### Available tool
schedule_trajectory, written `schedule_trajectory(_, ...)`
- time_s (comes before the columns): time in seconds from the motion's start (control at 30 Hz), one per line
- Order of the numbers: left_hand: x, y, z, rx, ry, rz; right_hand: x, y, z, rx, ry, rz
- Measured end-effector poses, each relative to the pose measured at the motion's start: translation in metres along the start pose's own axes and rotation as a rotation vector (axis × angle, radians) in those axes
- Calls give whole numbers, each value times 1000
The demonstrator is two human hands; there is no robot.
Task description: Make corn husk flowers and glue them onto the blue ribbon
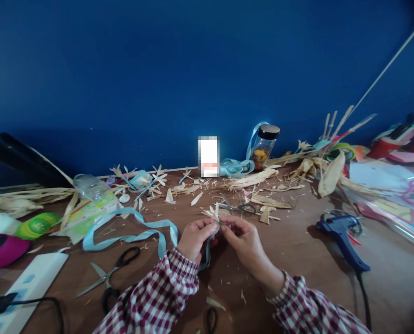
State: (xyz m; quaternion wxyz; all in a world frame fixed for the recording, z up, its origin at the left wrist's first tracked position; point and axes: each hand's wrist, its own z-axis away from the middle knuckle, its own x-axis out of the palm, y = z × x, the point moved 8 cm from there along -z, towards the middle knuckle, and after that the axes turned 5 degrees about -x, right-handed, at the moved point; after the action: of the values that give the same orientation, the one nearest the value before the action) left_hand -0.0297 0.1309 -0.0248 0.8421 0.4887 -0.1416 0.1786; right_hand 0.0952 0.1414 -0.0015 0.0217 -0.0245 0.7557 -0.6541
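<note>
A small pale flower of dried corn husk point(213, 212) stands upright between my hands, its petals pointing up. My left hand point(195, 236) is closed, thumb and fingers pinching the flower's base. My right hand point(242, 235) is closed too, its fingertips pressed at the same base from the other side. Light blue ribbon point(125, 239) lies in a loop left of my hands, and a piece hangs below my left hand. Just what sits between the fingertips is partly hidden. Scissors point(104, 277) lie spread beside my left sleeve.
A blue glue gun point(344, 239) lies on the right with its cord. Behind my hands are another pair of scissors point(246, 208), husk scraps and a lidded jar point(263, 148). A white power strip point(36, 283) and tape rolls point(38, 225) are at left. Finished-looking flowers point(159, 176) lie near the wall.
</note>
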Motion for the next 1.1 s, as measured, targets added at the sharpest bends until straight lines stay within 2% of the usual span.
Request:
schedule_trajectory(0.3, -3, -2, -1, 14, 26, -22, -5, -6, 1, -70, 11, 150)
schedule_trajectory(0.6, -9, 0, 0, 29, 123, -112, -5, -15, 1, -134, 10, 225)
schedule_trajectory(0.9, -10, -3, -2, 21, 117, -69, 3, -1, 3, -18, -41, 94)
schedule_trajectory(1.1, -10, 0, -2, 64, 116, -72, 1, -2, 3, -60, -39, 146)
